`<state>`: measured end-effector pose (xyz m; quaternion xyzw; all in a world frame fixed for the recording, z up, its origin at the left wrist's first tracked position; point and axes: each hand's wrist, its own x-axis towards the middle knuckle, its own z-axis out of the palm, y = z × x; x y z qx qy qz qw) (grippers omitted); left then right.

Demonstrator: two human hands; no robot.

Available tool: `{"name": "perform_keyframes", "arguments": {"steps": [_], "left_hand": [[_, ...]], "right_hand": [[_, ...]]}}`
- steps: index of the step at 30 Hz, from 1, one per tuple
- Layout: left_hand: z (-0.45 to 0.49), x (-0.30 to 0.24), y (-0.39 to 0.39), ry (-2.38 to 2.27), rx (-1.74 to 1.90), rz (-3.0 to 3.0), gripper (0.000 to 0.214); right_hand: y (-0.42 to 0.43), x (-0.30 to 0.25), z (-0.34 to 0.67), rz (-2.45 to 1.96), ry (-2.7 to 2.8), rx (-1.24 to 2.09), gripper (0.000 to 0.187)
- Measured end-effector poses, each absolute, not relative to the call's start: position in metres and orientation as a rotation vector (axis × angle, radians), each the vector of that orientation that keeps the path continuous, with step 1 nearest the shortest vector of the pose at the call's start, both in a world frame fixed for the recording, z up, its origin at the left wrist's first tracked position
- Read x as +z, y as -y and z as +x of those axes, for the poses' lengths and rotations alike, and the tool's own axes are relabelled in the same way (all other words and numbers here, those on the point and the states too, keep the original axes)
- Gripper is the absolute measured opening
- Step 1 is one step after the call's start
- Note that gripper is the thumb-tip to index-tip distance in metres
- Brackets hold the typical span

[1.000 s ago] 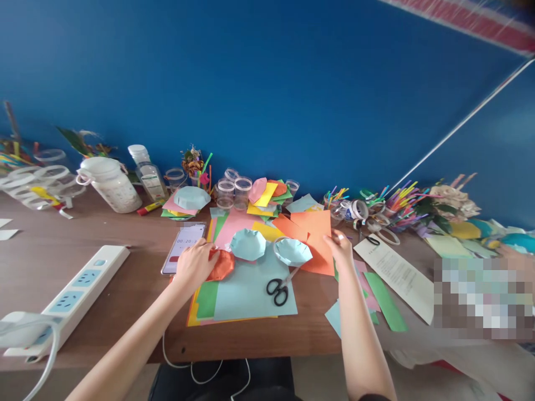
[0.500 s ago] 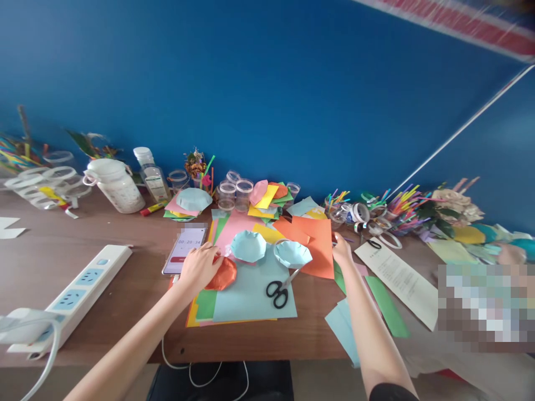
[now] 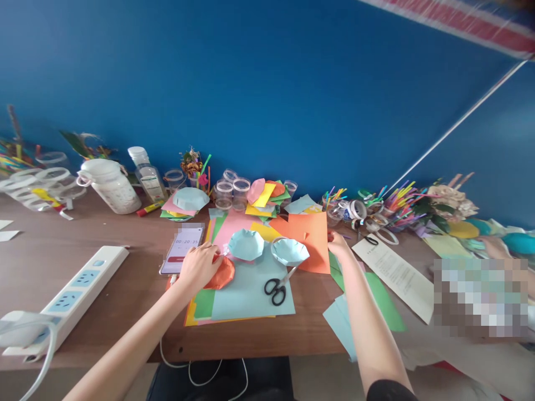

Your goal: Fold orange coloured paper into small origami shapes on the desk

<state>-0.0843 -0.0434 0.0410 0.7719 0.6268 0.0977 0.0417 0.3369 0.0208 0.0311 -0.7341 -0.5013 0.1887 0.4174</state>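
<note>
Paper bowls (image 3: 246, 245), pale blue, three

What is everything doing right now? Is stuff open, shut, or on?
Left hand, resting on orange paper
Orange paper, crumpled
Right hand, touching orange sheet
Orange sheet, flat
Scissors, shut on light blue paper
Phone, screen lit, showing timer
Two pale blue paper bowls, upright
</note>
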Motion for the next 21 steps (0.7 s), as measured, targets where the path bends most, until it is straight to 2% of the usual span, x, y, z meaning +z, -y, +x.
{"name": "perform_keyframes", "arguments": {"steps": [6,8,14,21], "left_hand": [[-0.081,0.044,0.043,-1.897,0.334,2.323,0.026],[-0.080,0.045,0.043,-1.910,0.339,2.305,0.027],[-0.074,0.047,0.043,-1.865,0.525,2.281,0.025],[-0.058,0.065,0.046,-1.360,0.873,1.935,0.035]], "right_hand": [[-0.006,0.056,0.342,-1.667,1.164,0.738,0.048],[0.000,0.068,0.342,-1.547,1.120,0.699,0.056],[0.027,0.110,0.315,-1.254,1.107,0.542,0.061],[0.053,0.131,0.255,-1.010,1.181,0.877,0.047]]}}
